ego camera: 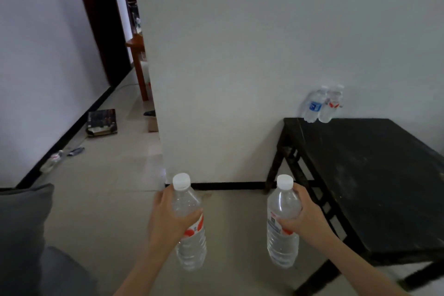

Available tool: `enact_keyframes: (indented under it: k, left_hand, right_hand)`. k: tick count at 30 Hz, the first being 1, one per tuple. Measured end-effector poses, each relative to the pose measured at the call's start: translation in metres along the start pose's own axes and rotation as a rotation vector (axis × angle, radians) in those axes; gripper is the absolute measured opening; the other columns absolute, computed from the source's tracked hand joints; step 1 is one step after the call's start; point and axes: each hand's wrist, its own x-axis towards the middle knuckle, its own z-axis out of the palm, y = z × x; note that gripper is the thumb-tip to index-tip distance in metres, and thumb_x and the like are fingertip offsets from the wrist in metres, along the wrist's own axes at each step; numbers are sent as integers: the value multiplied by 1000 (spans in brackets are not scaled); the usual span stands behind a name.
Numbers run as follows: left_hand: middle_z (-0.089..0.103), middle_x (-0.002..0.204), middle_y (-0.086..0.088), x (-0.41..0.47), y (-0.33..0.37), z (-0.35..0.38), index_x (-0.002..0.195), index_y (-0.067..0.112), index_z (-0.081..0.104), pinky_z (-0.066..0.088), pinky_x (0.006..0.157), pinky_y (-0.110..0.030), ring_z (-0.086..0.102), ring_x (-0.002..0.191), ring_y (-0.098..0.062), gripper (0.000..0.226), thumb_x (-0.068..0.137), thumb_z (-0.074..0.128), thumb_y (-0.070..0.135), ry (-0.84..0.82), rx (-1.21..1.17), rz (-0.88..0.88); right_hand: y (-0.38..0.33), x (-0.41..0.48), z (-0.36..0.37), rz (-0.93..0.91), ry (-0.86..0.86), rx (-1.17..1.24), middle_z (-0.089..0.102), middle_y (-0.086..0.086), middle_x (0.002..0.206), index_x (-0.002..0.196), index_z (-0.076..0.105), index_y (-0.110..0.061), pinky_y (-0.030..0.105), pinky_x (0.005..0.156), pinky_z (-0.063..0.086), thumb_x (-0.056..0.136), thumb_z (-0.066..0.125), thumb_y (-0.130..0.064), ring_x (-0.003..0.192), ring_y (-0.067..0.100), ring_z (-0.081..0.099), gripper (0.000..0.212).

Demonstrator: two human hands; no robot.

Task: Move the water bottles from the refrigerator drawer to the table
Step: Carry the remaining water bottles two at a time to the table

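Now your left hand wraps the shoulder of a red-labelled water bottle, held upright over the floor; your right hand grips a second water bottle, just left of the black table. At its far corner stand a blue-labelled bottle and a red-marked bottle, touching
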Motion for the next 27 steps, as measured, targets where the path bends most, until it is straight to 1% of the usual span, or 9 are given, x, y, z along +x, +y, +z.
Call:
enact_keyframes:
  k: [4,7,12,15,18,20,22,24,27]
  left_hand:
    - [47,103,-4,54,25,39,120,14,50,42,79,-32,51,89,-20,71,59,84,24,-21,-29,49]
    - [46,102,-1,94,41,67,121,16,49,42,78,-32,50,88,-18,72,59,84,25,-4,-5,62]
    - [47,104,-5,146,52,98,117,12,50,43,79,-34,50,87,-20,68,58,84,23,25,-4,28]
    - [49,103,-7,169,47,117,115,12,51,44,77,-35,52,88,-22,67,58,84,26,-2,14,1]
    - [47,103,-4,195,38,137,119,16,49,45,79,-36,52,89,-21,70,59,84,27,-67,43,-21]
    - [48,103,-4,213,35,150,121,18,49,47,81,-38,54,91,-22,72,59,84,27,-92,41,-23]
    - [49,102,-6,241,33,165,121,16,50,46,81,-39,54,90,-22,71,59,84,26,-106,18,-32]
    - [49,103,-8,273,32,179,120,14,50,45,79,-37,54,90,-24,70,59,84,24,-133,5,-23]
    - [46,103,-6,317,37,197,122,15,49,44,80,-38,52,88,-24,70,61,83,23,-173,-7,11]
  right_hand:
    - [0,65,-11,-8,27,43,51,-14,84,132,35,-18,20,70,46,78,71,-24,76,4,53,66]
    - [2,114,-21,-38,25,110,55,-11,93,132,36,-20,30,80,51,75,73,-25,87,9,58,68]
    - [4,174,-32,-62,-1,126,51,-15,89,129,37,-20,29,81,49,77,71,-20,84,8,55,62]
    - [11,201,-30,-52,-19,116,56,-10,92,130,36,-19,31,82,52,77,72,-21,86,10,58,65]
    - [22,231,-25,-22,-27,57,62,0,95,133,34,-17,31,79,54,77,72,-25,86,15,62,68]
    - [25,253,-21,-7,-49,19,62,0,97,133,34,-17,25,76,54,79,70,-29,85,13,63,66]
    - [25,280,-16,26,-67,-15,60,-5,94,134,31,-20,15,65,48,80,68,-33,80,9,62,66]
    - [22,309,-12,64,-60,-59,54,-12,86,136,28,-20,11,56,42,80,68,-34,74,4,58,70]
    - [15,342,-12,74,-39,-74,47,-16,84,136,27,-18,10,57,41,77,71,-29,73,1,53,74]
